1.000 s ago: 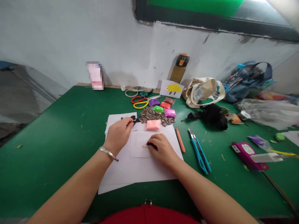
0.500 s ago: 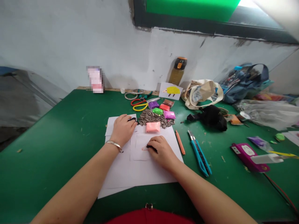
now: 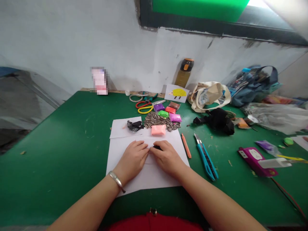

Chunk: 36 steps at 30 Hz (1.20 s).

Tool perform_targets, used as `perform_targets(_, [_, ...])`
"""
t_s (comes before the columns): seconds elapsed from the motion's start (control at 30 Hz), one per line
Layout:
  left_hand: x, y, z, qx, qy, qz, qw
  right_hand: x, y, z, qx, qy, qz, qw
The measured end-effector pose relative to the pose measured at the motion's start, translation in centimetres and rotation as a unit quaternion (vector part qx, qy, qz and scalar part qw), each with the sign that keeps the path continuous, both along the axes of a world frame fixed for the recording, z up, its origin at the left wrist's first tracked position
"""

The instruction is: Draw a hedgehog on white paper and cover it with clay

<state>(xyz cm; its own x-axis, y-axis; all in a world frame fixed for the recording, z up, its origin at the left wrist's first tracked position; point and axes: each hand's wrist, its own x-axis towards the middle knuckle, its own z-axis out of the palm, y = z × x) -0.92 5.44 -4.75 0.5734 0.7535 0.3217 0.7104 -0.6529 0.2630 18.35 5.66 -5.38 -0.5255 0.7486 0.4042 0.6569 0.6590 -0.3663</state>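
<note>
My right hand (image 3: 167, 157) is closed around a lump that looks like black clay (image 3: 157, 147), only partly visible between the fingers. Just left of it, my left hand (image 3: 133, 158) curves inward with fingers together, its tips meeting those of my right hand. What lies between the left fingertips is hidden. Both hands rest over a small sheet (image 3: 149, 163), laid on larger white paper (image 3: 166, 183); the drawing on it is mostly covered. Beyond the left hand lies a crumpled black packet (image 3: 135, 125). A packet of peach clay (image 3: 158, 130) sits in front of striped sunflower seeds (image 3: 154, 120).
To the right lie an orange marker (image 3: 186, 146) and a blue utility knife (image 3: 206, 160) with its blade out. Scissors (image 3: 145, 109), more clay packets (image 3: 170, 110) and a hedgehog picture (image 3: 177, 93) are further back. A purple glue gun-like device or power box (image 3: 256, 162) sits far right.
My left hand has left the black packet and come back toward me to meet my right hand over the small sheet. The right hand stays nearly in place.
</note>
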Motion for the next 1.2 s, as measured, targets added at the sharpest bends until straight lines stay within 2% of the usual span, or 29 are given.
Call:
perform_targets(0.13, [-0.1,0.2,-0.2,0.016,-0.001,-0.001,1.0,-0.1,-0.1,0.1,0.047,-0.067,0.032,0.996])
perform_targets(0.3, [0.1,0.0,0.1,0.023,-0.005,0.0,1.0,-0.4,-0.1,-0.2,0.072,-0.082,0.037,0.993])
perform_targets(0.43, [0.1,-0.1,0.0,0.026,0.0,0.001,1.0,-0.4,-0.2,0.2,0.056,-0.074,0.037,0.995])
perform_targets(0.57, [0.1,-0.1,0.1,0.022,0.003,0.003,1.0,0.9,0.1,1.5,0.012,-0.014,0.052,0.999])
perform_targets(0.7, [0.4,-0.4,0.4,0.017,0.015,0.009,1.0,2.7,0.1,2.3,0.003,0.004,0.005,1.0])
perform_targets(0.8, [1.0,-0.9,0.5,0.027,0.011,0.006,1.0,3.2,-0.5,1.8,-0.004,-0.04,0.013,0.999])
perform_targets(0.93, [1.7,-1.3,0.4,-0.005,0.041,-0.009,0.999,3.3,-1.4,0.7,-0.009,-0.078,0.009,0.997])
perform_targets(1.2, [1.6,-1.2,0.0,-0.02,0.054,-0.007,0.998,3.2,-1.7,0.6,-0.032,-0.113,0.002,0.993])
